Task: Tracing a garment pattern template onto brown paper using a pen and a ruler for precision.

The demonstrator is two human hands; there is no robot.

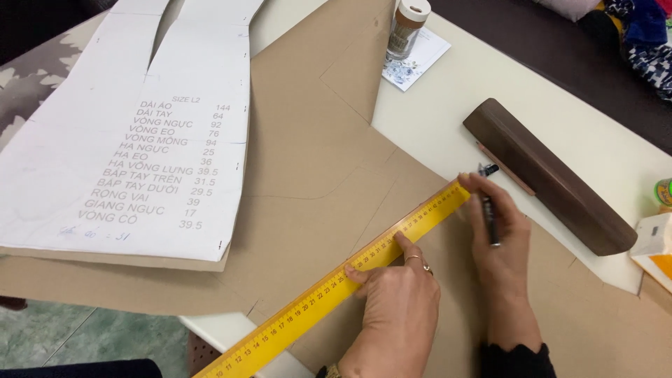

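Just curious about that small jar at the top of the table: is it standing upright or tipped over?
Upright: the jar stands on its base atop a floral card, white lid uppermost.

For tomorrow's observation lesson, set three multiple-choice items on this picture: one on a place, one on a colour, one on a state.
1. Where does the ruler lie?
A. on the brown paper
B. on the floor
C. on the dark wooden block

2. What colour is the ruler?
A. red
B. yellow
C. white

3. What is the right hand doing?
A. resting empty
B. holding scissors
C. holding a pen

Answers: 1 A, the ruler lies flat across the brown sheet, pressed by the left hand; 2 B, it is plainly yellow; 3 C, a dark pen sits in its fingers by the ruler's end.
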